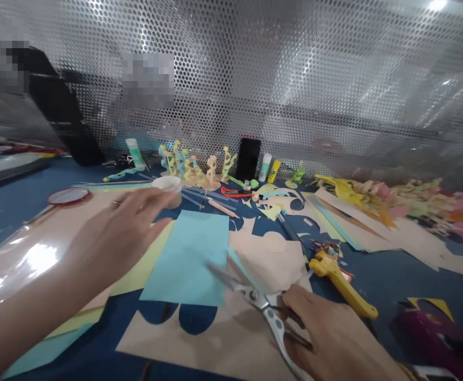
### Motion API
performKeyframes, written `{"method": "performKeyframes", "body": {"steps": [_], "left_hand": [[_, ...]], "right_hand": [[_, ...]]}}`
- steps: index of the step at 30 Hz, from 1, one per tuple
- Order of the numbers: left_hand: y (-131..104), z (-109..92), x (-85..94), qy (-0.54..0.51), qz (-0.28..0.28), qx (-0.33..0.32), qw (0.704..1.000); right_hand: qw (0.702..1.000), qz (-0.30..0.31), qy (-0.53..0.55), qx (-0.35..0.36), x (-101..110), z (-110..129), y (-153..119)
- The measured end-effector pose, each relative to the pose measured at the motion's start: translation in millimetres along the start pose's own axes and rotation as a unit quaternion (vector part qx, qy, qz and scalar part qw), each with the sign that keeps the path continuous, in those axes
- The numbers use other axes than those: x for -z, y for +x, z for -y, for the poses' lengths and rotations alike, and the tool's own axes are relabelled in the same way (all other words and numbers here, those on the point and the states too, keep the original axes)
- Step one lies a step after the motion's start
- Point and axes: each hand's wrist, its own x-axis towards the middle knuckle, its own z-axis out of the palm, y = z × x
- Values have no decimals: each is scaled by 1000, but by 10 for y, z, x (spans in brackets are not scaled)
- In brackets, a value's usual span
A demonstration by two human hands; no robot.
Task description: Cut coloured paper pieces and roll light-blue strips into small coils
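Observation:
My right hand (314, 328) is closed round the handles of a pair of metal scissors (260, 300). The scissors' blades are spread apart and point to the upper left, over the right edge of a blue paper sheet (191, 254). My left hand (126, 227) is to the left of the blue sheet, with its fingers apart, beside a white cup (171, 190). Nothing shows in it. Under the blue sheet and the scissors lie peach paper (271, 259) with rounded cut-outs and a yellow sheet (146, 264).
Paper figures (183, 161), a black phone (248, 159), glue sticks (266, 166) and a red cutter (235, 192) stand or lie at the back. A yellow tool (346, 288) and a purple object (429, 336) lie at right. Flat stacked papers and paper flowers (414, 201) spread beyond.

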Motion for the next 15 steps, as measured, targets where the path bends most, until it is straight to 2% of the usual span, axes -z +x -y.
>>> {"method": "performKeyframes", "body": {"steps": [2, 4, 6, 9, 12, 14, 15], "left_hand": [[35, -94, -91, 60, 75, -137, 986], [115, -183, -264, 87, 173, -270, 943], [211, -273, -476, 115, 221, -344, 905], [328, -394, -747, 143, 217, -422, 869], [388, -475, -839, 157, 179, -451, 860], [403, -503, -794, 167, 123, -461, 863], [407, -510, -753, 169, 86, -467, 864]], "right_hand": [[998, 25, -35, 51, -7, 38, -31], [992, 30, -79, 93, -61, 72, -45], [986, 19, -110, 121, -127, 97, -50], [986, 9, -99, 133, -154, 99, -59], [989, 10, -19, 147, -50, 31, -68], [986, -48, 60, 146, 61, -57, -52], [980, -107, 97, 134, 118, -109, -34]]}}
